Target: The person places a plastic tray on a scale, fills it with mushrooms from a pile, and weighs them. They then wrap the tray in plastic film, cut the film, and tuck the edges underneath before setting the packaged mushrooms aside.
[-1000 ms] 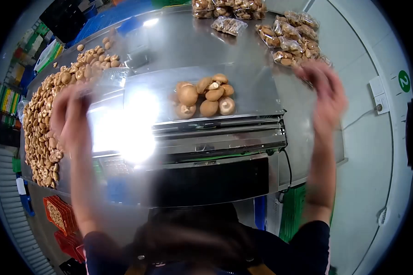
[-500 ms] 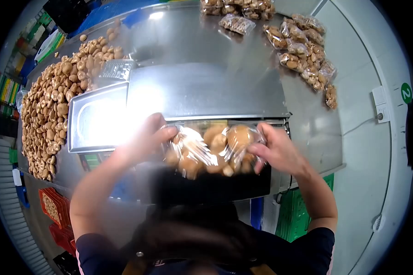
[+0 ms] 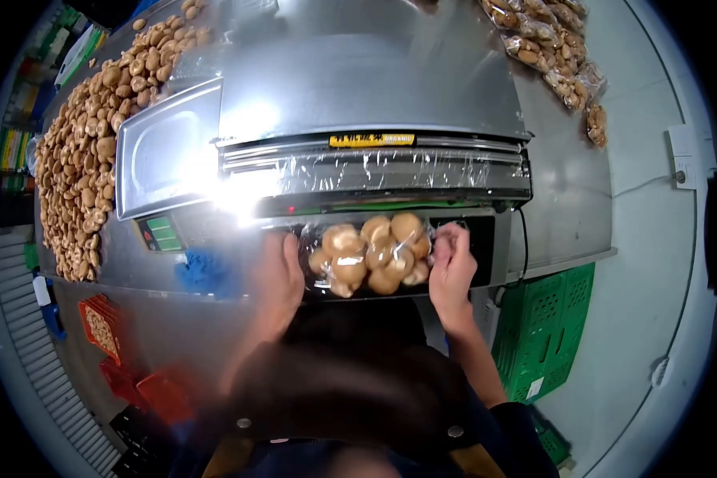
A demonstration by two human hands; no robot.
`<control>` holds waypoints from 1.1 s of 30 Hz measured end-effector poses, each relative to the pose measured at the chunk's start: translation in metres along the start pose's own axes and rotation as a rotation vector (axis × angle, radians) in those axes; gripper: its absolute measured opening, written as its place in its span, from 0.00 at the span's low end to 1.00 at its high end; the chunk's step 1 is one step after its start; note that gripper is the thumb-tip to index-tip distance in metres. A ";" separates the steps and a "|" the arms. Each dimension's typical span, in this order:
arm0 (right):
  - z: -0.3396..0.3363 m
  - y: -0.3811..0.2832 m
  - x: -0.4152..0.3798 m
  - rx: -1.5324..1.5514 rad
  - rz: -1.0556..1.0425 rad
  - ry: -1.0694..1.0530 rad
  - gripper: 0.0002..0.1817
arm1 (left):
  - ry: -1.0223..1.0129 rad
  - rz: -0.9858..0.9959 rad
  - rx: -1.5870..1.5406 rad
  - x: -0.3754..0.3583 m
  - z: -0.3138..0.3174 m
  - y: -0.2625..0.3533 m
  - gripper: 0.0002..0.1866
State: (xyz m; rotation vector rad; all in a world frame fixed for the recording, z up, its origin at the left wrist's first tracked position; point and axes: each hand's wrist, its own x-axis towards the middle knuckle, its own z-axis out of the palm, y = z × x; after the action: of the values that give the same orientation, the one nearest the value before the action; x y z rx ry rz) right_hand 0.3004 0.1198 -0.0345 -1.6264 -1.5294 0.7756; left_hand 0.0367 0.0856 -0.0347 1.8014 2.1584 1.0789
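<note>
A clear-film-wrapped pack of brown mushrooms lies level between my two hands, over the dark front plate of a film wrapping machine. My left hand is at the pack's left end, thumb up along its edge, with the other fingers mostly hidden. At the right end, my right hand has its fingers curled in on the film. Just beyond the pack, clear film stretches across the machine's rollers, below a yellow label.
Loose mushrooms are heaped at the left, beside a shiny metal tray. Packed mushrooms pile up at the far right. A crumpled blue item sits on the front edge. Green crates and red baskets stand below.
The pack has come down and nearer to me, held between both hands. The machine's rollers and film, hidden before behind the pack, now show. My view has shifted.
</note>
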 end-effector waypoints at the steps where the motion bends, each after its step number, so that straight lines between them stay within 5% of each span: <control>1: 0.003 -0.003 0.002 0.017 0.028 0.051 0.07 | -0.021 0.011 0.014 0.003 -0.008 -0.004 0.07; 2: 0.002 -0.010 0.004 -0.021 0.036 0.103 0.07 | -0.038 0.024 0.029 0.005 -0.015 -0.007 0.09; 3: -0.001 -0.009 0.002 -0.041 0.121 0.068 0.08 | 0.000 -0.307 -0.253 0.000 -0.020 -0.007 0.13; 6: -0.010 0.003 -0.004 -0.086 0.174 0.000 0.15 | -0.046 -0.140 -0.013 -0.003 -0.028 -0.047 0.18; 12: -0.009 0.006 -0.002 -0.188 0.157 0.072 0.19 | -0.118 -0.684 -0.513 0.019 -0.057 0.002 0.22; 14: -0.005 0.006 -0.002 -0.206 0.105 0.107 0.20 | -0.322 -0.602 -0.341 0.012 -0.038 0.004 0.24; 16: -0.005 0.007 0.000 -0.227 0.089 0.130 0.21 | -0.285 -0.320 -0.057 0.003 -0.013 -0.002 0.27; 19: -0.015 0.002 0.008 -0.193 0.126 0.137 0.25 | -0.328 -0.594 -0.093 0.004 -0.027 -0.017 0.31; 21: -0.032 -0.012 0.003 -0.165 0.255 0.021 0.26 | -0.189 -0.680 -0.328 0.009 -0.066 -0.022 0.30; 25: -0.053 -0.012 -0.039 0.021 0.652 -0.192 0.27 | -0.365 -1.034 -0.372 -0.024 -0.122 -0.051 0.24; 26: -0.056 0.004 -0.052 0.050 0.795 -0.231 0.26 | -0.421 -0.765 -0.272 -0.043 -0.124 -0.057 0.23; 28: -0.042 0.049 -0.087 0.036 0.832 -0.297 0.25 | -0.496 -0.637 0.047 -0.086 -0.104 -0.082 0.17; 30: -0.009 0.066 -0.110 -0.197 0.541 -0.417 0.21 | -0.683 -0.521 0.385 -0.123 -0.070 -0.096 0.17; 32: 0.040 0.135 -0.157 -0.566 -0.136 -0.398 0.17 | -1.141 -0.453 0.454 -0.094 -0.049 -0.067 0.15; 33: 0.051 0.111 -0.154 -0.307 -0.062 -0.449 0.16 | -1.183 -0.435 0.356 -0.080 -0.040 -0.053 0.17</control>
State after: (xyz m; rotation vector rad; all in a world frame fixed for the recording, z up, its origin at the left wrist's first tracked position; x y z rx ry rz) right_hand 0.3014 -0.0269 -0.1653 -1.6847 -2.0914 0.9536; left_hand -0.0048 -0.0055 -0.0636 1.3450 1.7839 -0.4428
